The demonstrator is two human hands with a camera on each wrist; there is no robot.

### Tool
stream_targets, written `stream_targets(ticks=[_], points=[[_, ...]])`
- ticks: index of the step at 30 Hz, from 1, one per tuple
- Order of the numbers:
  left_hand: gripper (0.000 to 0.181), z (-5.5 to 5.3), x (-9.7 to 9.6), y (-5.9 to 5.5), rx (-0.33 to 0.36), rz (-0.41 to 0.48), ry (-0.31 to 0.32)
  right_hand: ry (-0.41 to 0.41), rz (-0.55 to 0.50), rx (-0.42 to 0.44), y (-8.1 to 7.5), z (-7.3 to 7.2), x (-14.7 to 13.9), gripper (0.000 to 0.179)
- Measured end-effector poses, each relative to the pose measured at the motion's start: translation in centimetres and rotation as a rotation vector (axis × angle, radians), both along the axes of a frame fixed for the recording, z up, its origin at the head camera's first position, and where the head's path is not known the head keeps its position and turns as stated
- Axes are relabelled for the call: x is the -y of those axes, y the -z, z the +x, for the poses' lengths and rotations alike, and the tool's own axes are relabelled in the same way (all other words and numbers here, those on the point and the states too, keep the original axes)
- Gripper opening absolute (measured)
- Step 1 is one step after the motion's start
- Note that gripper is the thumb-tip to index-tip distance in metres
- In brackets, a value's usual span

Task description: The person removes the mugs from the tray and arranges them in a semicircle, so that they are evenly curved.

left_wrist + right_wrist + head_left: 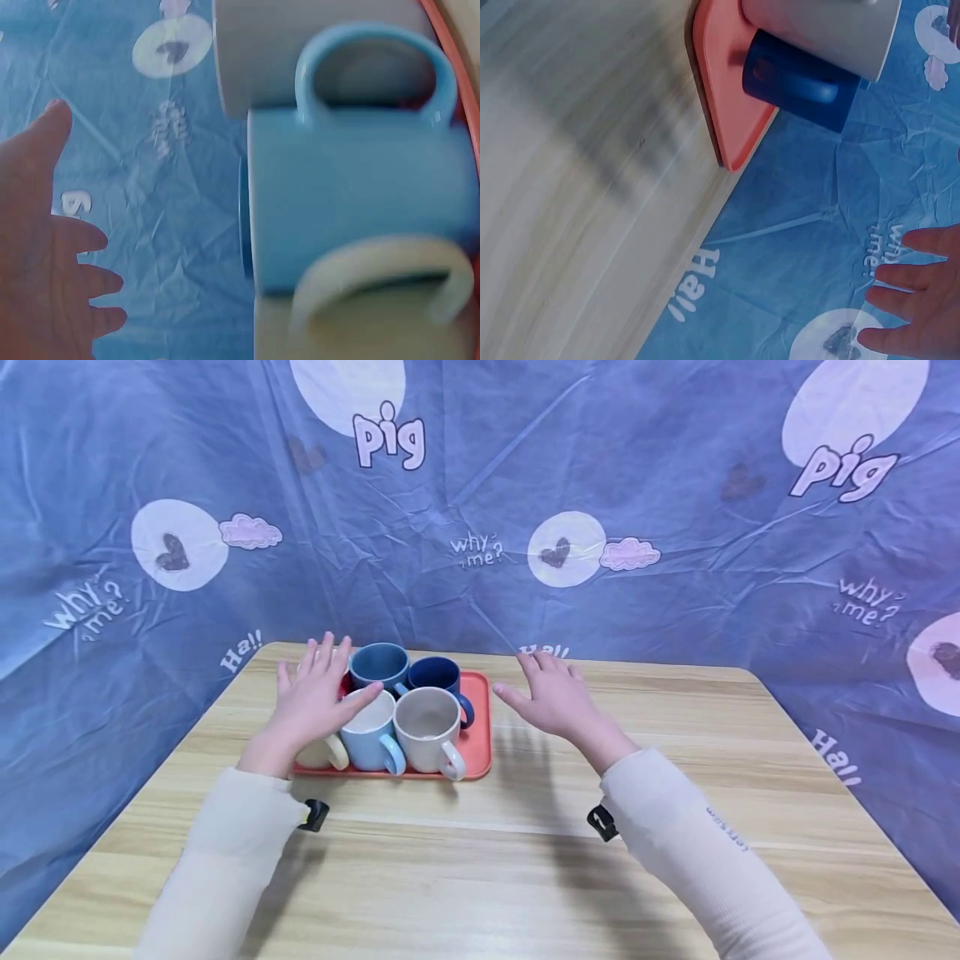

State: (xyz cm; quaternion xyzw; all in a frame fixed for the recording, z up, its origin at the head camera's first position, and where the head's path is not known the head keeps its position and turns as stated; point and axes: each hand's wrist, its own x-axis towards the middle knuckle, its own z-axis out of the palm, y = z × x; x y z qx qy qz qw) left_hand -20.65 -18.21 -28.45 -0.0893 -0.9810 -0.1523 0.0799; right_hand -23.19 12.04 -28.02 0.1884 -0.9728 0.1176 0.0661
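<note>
A coral-red tray (481, 735) at the left back of the table carries several mugs. In its front row stand a cream mug (318, 753), a light blue mug (366, 745) and a pale grey mug (427, 750). Behind them are a teal-blue mug (380, 665) and a dark blue mug (435, 673). My left hand (317, 692) hovers over the tray's left side, fingers spread, hiding part of a red item (345, 686). To the right of the tray, my right hand (557, 698) is held above the table with straight fingers, touching nothing.
The wood-grain table (480, 868) extends in front of the tray and to its right. A blue printed cloth (480, 485) hangs behind the table and along both sides. A black clip-like piece shows at each sleeve cuff.
</note>
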Motion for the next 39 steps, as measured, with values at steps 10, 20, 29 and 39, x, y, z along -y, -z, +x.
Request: stream_targets(ticks=[10, 20, 29, 39], points=[[0.090, 1.9, 4.2, 1.4, -0.016, 0.055, -0.084, -0.050, -0.096, -0.044, 1.7, 0.8, 1.1, 0.065], [0.089, 3.1, 6.5, 3.7, -0.007, 0.144, -0.122, -0.033, -0.247, 0.028, 3.7, 1.6, 2.0, 0.061], [0.100, 3.8, 8.5, 6.2, 0.048, 0.182, -0.122, -0.033, -0.354, 0.100, 5.8, 2.1, 3.0, 0.057], [0.111, 2.9, 10.0, 9.1, 0.125, 0.223, -0.072, -0.060, -0.487, 0.144, 7.6, 2.9, 4.2, 0.045]])
